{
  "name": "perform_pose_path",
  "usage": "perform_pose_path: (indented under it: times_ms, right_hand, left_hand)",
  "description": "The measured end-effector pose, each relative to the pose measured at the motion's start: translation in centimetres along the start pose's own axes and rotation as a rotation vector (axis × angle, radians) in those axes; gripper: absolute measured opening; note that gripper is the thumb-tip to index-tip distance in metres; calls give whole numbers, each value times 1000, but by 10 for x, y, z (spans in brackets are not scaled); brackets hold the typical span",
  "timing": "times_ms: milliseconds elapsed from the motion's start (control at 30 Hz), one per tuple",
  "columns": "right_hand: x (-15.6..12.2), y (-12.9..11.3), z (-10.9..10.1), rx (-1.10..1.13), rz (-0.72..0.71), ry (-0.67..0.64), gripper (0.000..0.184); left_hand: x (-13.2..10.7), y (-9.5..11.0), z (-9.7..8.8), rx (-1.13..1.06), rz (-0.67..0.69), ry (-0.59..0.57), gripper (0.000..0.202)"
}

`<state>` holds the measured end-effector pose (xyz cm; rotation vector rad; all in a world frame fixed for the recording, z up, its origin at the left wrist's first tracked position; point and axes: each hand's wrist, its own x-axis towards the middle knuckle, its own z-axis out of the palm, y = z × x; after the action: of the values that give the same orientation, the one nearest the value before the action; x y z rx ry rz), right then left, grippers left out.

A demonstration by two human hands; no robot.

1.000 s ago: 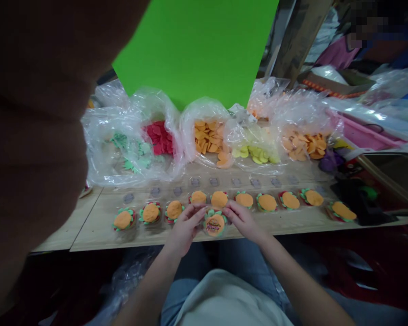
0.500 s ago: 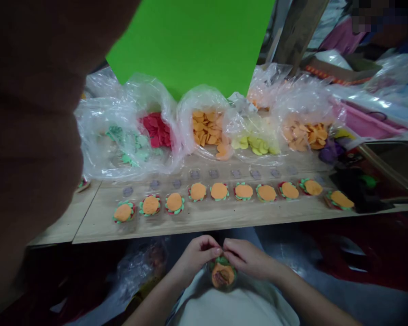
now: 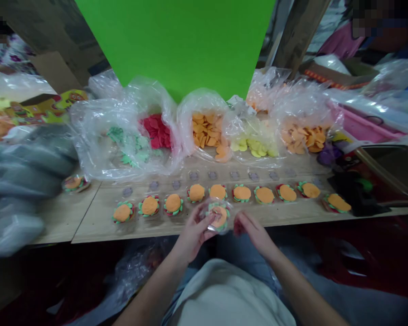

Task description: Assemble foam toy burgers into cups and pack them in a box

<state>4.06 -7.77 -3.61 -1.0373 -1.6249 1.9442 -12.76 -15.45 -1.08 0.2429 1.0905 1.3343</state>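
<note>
My left hand (image 3: 192, 235) pinches a small clear packet holding an orange felt burger with green and red layers (image 3: 218, 216), lifted just above the near edge of the wooden board (image 3: 98, 226). My right hand (image 3: 253, 230) hovers just to its right, fingers loosely curled, holding nothing I can see. A row of several similar felt burgers (image 3: 241, 193) lies on the board just beyond both hands.
Clear plastic bags with felt pieces stand at the back: green (image 3: 129, 149), red (image 3: 157, 131), orange (image 3: 207, 131), yellow (image 3: 255, 147), tan (image 3: 304, 140). A green backdrop (image 3: 180, 40) rises behind. Grey blurred bags (image 3: 17, 181) lie left. A black tool (image 3: 357, 194) sits right. Another person (image 3: 377, 31) is at far right.
The hands rose from my lap back up to the board's edge with the packed burger. My right hand let go of it. The dark shape that covered the left side is gone.
</note>
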Motion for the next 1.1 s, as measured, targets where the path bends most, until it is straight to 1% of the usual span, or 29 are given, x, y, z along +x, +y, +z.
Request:
perform_pose_path:
  times_ms: [67, 100, 133, 200, 267, 367, 500, 600, 667, 733, 800, 833, 867, 900, 933, 967, 1000, 1033, 1067, 1100]
  right_hand:
    - [-2, 1, 6, 74, 59, -92, 34]
    - [-3, 1, 10, 103, 71, -115, 34]
    - [-3, 1, 13, 134, 68, -108, 34]
    - [-1, -1, 18, 192, 47, -47, 33]
    - [2, -3, 20, 218, 40, -16, 33]
    - [5, -2, 20, 229, 15, -17, 32]
    - [7, 1, 15, 219, -58, -16, 31]
    - [8, -5, 3, 135, -85, -60, 31]
    - [9, -14, -8, 86, -93, -76, 31]
    - [7, -21, -17, 60, -121, -27, 31]
    - [3, -25, -29, 43, -155, 26, 33]
    - [0, -25, -39, 13, -165, 8, 33]
    - [-4, -23, -54, -36, -167, -14, 33]
    - [-10, -21, -74, -97, -164, 8, 31]
    - [-17, -17, -100, -164, -157, 112, 29]
    - [-26, -13, -132, -229, -146, 307, 27]
    - [-38, -8, -167, -270, -133, 592, 27]
    - [-52, -4, -204, -272, -112, 925, 28]
    - [-67, -2, -241, -230, -80, 1184, 29]
    - [-80, 0, -274, -162, -31, 1333, 30]
  left_hand:
    - [7, 3, 11, -83, 76, 31, 47]
    - [9, 3, 16, -103, 99, 28, 48]
    - [11, 3, 20, -110, 114, 17, 47]
    - [11, 2, 25, -100, 135, -3, 44]
    - [10, 2, 28, -82, 155, 0, 43]
    - [8, 6, 32, -45, 184, 7, 46]
    - [8, 10, 35, -30, 178, -46, 48]
    - [13, 10, 40, -54, 213, -34, 44]
    - [18, 10, 50, -72, 208, -9, 40]
    - [25, 10, 65, -79, 176, -13, 40]
    - [31, 9, 85, -47, 162, -12, 44]
    - [33, 9, 94, -14, 167, 6, 47]
    - [35, 8, 103, 26, 171, 30, 49]
    - [38, 7, 109, 63, 167, 57, 50]
    - [41, 6, 113, 90, 160, 90, 49]
    - [46, 5, 115, 108, 144, 114, 49]
    - [51, 3, 115, 106, 127, 140, 46]
    - [58, 2, 115, 98, 108, 152, 43]
    - [65, 1, 114, 95, 89, 145, 41]
    - [72, -1, 115, 92, 76, 134, 39]
